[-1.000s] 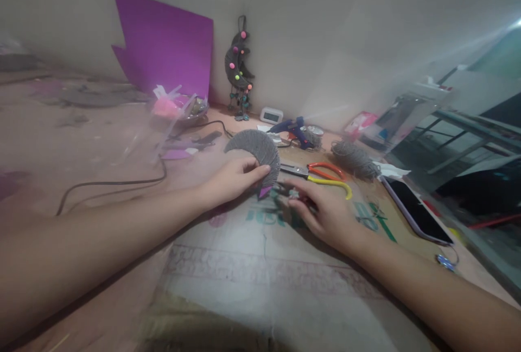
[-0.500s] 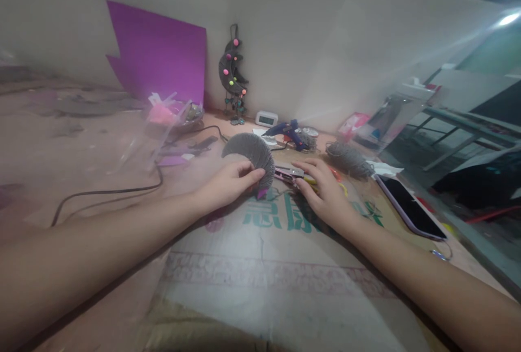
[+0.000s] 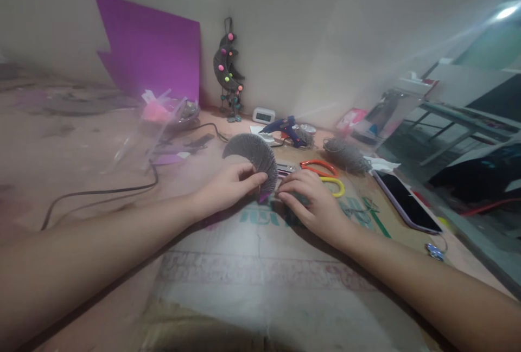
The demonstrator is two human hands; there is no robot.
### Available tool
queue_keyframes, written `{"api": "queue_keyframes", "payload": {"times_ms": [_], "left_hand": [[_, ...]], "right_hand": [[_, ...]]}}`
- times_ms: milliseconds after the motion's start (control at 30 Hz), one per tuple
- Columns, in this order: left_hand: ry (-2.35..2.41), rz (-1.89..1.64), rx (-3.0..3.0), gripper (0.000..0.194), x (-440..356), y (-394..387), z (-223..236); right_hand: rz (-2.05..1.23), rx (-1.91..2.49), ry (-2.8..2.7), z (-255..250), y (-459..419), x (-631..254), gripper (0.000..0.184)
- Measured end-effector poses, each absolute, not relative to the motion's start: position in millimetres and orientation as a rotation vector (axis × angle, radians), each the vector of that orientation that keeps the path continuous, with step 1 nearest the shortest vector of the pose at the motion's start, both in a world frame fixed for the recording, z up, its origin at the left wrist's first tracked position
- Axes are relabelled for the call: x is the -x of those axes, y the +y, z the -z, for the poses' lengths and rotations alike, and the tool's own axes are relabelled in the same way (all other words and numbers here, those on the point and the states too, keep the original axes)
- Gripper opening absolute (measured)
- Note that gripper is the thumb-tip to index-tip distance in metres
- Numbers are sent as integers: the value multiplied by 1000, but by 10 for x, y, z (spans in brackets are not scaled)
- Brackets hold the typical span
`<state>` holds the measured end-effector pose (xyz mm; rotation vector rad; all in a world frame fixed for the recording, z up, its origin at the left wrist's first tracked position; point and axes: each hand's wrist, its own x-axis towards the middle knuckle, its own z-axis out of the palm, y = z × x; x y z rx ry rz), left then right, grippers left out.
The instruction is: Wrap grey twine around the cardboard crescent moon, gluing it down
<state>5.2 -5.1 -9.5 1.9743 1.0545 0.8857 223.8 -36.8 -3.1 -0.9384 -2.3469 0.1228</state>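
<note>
My left hand grips a crescent moon shape wound with grey yarn, thumb in front and fingers behind. At its lower tip a bit of purple card shows bare. Just right of that tip, my right hand has thumb and fingers pinched together; whatever is between them is too small to make out. Behind the right hand lie scissors with an orange and a yellow handle and a utility knife, partly covered. Loose grey yarn lies on the cardboard beside the right wrist.
A blue glue gun, small digital clock and grey yarn ball stand behind. A decorated moon hanging and purple card are against the wall. A phone lies right; a black cable crosses left.
My right hand has moved left and down, from beside the utility knife to near the crescent's tip, and its fingers have closed, uncovering the scissor handles. My left hand still holds the crescent.
</note>
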Motion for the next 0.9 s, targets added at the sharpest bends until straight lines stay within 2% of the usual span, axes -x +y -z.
{"api": "queue_keyframes", "payload": {"times_ms": [267,400,500,700,900], "left_hand": [[967,-881,-1865,36,-31,-28,138],[827,-897,-1740,22,-69,-71,181],[720,-902,-1614,20,-110,-123,173],[667,-856,-1551,21,-128,-136,180],[780,-843,-1633,31,-101,-145,180]], "right_hand": [[-126,926,-2357,44,-339,-2275,14],[-57,874,-2388,39,-359,-2278,25],[31,850,-2440,37,-369,-2269,31],[103,859,-2433,43,-377,-2263,10],[196,808,-2420,44,-363,-2278,9]]}}
